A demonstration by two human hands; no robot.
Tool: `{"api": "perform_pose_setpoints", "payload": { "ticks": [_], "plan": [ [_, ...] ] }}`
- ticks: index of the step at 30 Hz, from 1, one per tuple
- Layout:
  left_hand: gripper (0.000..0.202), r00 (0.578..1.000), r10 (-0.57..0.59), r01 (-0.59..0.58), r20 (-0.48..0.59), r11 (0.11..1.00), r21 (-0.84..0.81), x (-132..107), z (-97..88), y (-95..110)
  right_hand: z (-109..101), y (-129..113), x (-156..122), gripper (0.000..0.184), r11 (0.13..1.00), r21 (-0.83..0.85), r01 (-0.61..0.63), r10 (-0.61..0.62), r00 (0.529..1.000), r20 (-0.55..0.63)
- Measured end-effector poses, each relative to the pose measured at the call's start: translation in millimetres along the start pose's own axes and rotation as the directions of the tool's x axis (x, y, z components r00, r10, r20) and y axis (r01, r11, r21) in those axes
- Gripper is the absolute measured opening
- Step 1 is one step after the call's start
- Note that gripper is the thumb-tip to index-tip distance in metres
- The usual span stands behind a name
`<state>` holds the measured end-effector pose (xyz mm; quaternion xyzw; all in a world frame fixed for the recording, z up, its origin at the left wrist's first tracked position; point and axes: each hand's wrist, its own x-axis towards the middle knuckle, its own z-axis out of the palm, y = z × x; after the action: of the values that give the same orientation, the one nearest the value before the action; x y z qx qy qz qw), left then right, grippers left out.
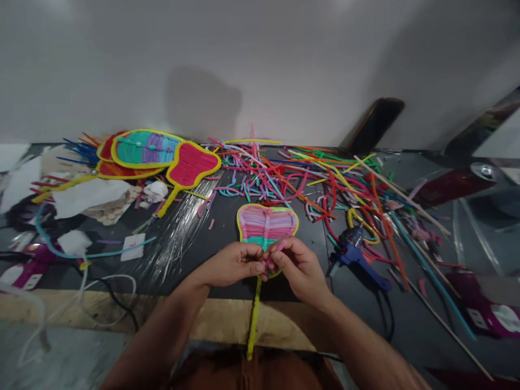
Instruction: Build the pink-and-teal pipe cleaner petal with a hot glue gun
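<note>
A wing-shaped pipe cleaner piece with a yellow edge and pink, lilac and green rows lies in front of me. Its yellow stem points toward my body. Over its lower part, my left hand and my right hand meet with bent fingers. Between their fingertips is a short pink pipe cleaner, pinched from both sides. The fingers cover the lower end of the piece, so the exact contact there is hidden.
Loose pipe cleaners spread along the back. Finished-looking wing pieces lie at the back left, above clear strands. A blue glue gun rests at right, near long sticks. A phone leans on the wall; a can lies right.
</note>
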<state>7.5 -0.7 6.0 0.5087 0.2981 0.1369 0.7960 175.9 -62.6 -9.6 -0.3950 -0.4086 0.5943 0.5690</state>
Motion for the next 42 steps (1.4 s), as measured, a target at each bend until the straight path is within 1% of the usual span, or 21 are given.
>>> {"api": "perform_pose_setpoints", "payload": {
  "ticks": [3, 5, 8, 10, 13, 17, 19, 22, 24, 26, 28, 31, 33, 36, 40, 42],
  "plan": [
    [0.031, 0.999, -0.015, 0.012, -0.047, 0.998, -0.063, -0.5, 0.4, -1.9, -2.7, -0.7, 1.2, 0.007, 0.992, -0.128, 0.0, 0.001, 1.0, 0.007],
    [0.031, 0.993, -0.02, 0.001, -0.119, 0.988, -0.151, 0.6, 1.9, -4.8, -4.4, -2.2, 2.6, 0.009, 0.984, -0.18, -0.011, 0.013, 1.0, 0.007],
    [0.029, 0.966, -0.005, -0.053, -0.258, 0.975, -0.217, 3.3, 4.4, -9.1, -5.1, -3.6, 4.0, 0.012, 0.982, -0.186, -0.042, 0.04, 0.999, -0.018],
    [0.027, 0.952, 0.013, -0.077, -0.305, 0.977, -0.2, 4.5, 5.6, -10.2, -4.5, -3.1, 4.1, 0.014, 0.982, -0.179, -0.059, 0.054, 0.998, -0.032],
    [0.023, 0.958, 0.023, -0.071, -0.285, 0.985, -0.159, 4.0, 6.8, -7.2, -3.0, -0.7, 3.8, 0.015, 0.984, -0.154, -0.094, 0.086, 0.995, -0.058],
    [0.017, 0.982, 0.007, -0.025, -0.19, 0.995, -0.092, 1.5, 7.2, 1.2, -0.9, 1.5, 3.1, 0.018, 0.98, -0.142, -0.141, 0.131, 0.988, -0.079],
    [0.016, 0.986, -0.006, -0.006, -0.168, 0.997, -0.074, 0.9, 7.2, 2.9, 0.0, 1.8, 3.0, 0.019, 0.978, -0.141, -0.153, 0.142, 0.986, -0.088],
    [0.019, 0.975, -0.009, -0.022, -0.223, 0.991, -0.132, 1.6, 8.0, -0.4, -0.2, 3.6, 3.3, 0.018, 0.983, -0.117, -0.14, 0.123, 0.983, -0.138],
    [0.022, 0.963, -0.008, -0.047, -0.271, 0.98, -0.194, 3.0, 9.5, -5.1, -1.4, 6.5, 3.8, 0.015, 0.992, -0.07, -0.103, 0.088, 0.979, -0.184],
    [0.024, 0.956, -0.003, -0.07, -0.295, 0.969, -0.237, 4.6, 11.5, -10.0, -2.3, 10.0, 4.0, 0.013, 0.998, -0.02, -0.062, 0.056, 0.974, -0.22],
    [0.026, 0.947, 0.015, -0.106, -0.319, 0.957, -0.269, 6.1, 13.4, -13.7, -2.2, 12.6, 3.8, 0.013, 0.999, 0.001, -0.033, 0.033, 0.971, -0.236],
    [0.029, 0.921, 0.072, -0.193, -0.382, 0.939, -0.286, 7.6, 14.6, -16.7, -0.2, 13.0, 2.8, 0.012, 0.999, -0.033, 0.005, -0.012, 0.974, -0.225],
    [0.03, 0.901, 0.102, -0.232, -0.422, 0.935, -0.27, 8.0, 14.0, -17.9, 1.7, 11.9, 1.8, 0.01, 0.997, -0.069, 0.023, -0.037, 0.979, -0.201],
    [0.028, 0.877, 0.119, -0.241, -0.465, 0.947, -0.214, 8.0, 12.5, -19.5, 4.4, 10.6, 0.1, 0.009, 0.995, -0.104, -0.005, -0.014, 0.984, -0.178],
    [0.024, 0.853, 0.166, -0.216, -0.494, 0.975, -0.045, 7.4, 12.8, -18.1, 7.2, 9.3, -0.8, 0.009, 0.99, -0.132, -0.053, 0.031, 0.986, -0.161],
    [0.023, 0.856, 0.189, -0.193, -0.481, 0.98, 0.042, 6.5, 13.5, -15.1, 7.5, 8.2, -0.3, 0.01, 0.988, -0.143, -0.065, 0.042, 0.987, -0.158]
  ]
}}
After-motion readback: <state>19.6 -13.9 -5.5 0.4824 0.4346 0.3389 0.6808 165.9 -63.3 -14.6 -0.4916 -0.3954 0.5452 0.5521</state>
